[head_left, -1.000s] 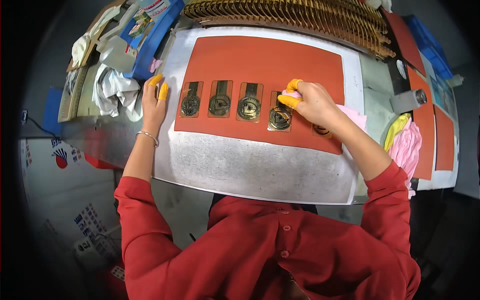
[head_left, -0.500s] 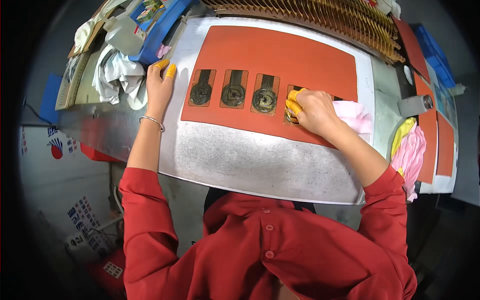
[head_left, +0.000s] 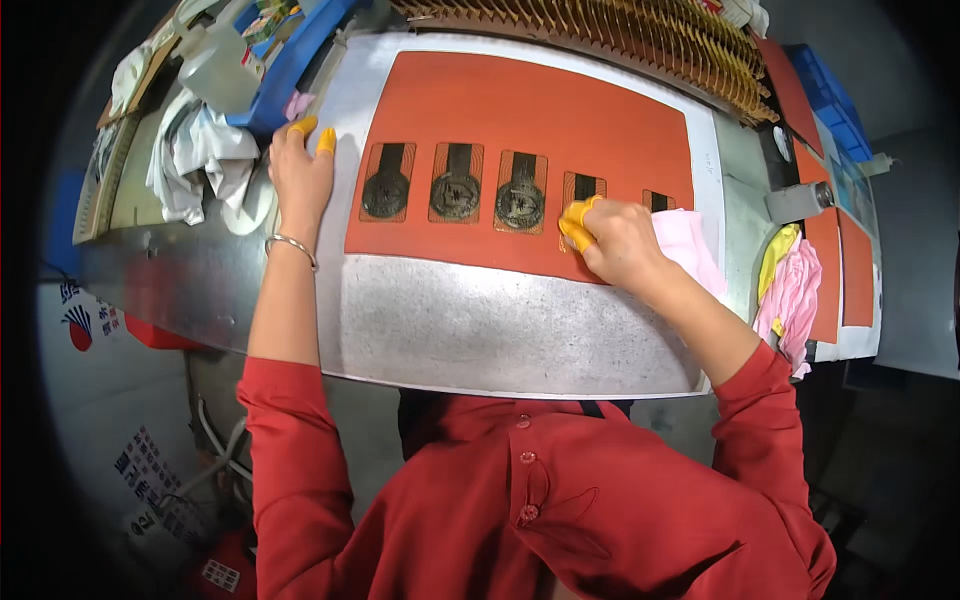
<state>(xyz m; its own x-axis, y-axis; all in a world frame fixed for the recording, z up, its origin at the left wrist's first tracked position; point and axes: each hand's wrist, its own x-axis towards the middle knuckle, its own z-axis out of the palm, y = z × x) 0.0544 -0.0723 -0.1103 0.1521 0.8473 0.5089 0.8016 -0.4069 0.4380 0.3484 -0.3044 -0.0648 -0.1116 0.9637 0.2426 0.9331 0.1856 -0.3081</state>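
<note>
An orange-red sheet lies on a grey metal board. Across it runs a row of rectangular patterned pieces, each with a dark medal-and-ribbon shape; one medal piece lies just left of my right hand. That hand is closed on a pale pink cloth, whose loose part spreads to its right. It presses over the fourth piece, hiding most of it; cloth and hand partly cover the fifth. My left hand rests at the board's left edge, thumb and fingers apart. Yellow finger cots cover fingertips on both hands.
A ribbed metal rack stands along the far edge. White rags, a translucent bottle and a blue tray are at far left. To the right are a grey bottle, a pink-and-yellow cloth and more orange sheets.
The whole view has shifted slightly, so the table appears further left. My right hand stays at the fourth piece with the cloth, having moved a little over it. My left hand keeps its place.
</note>
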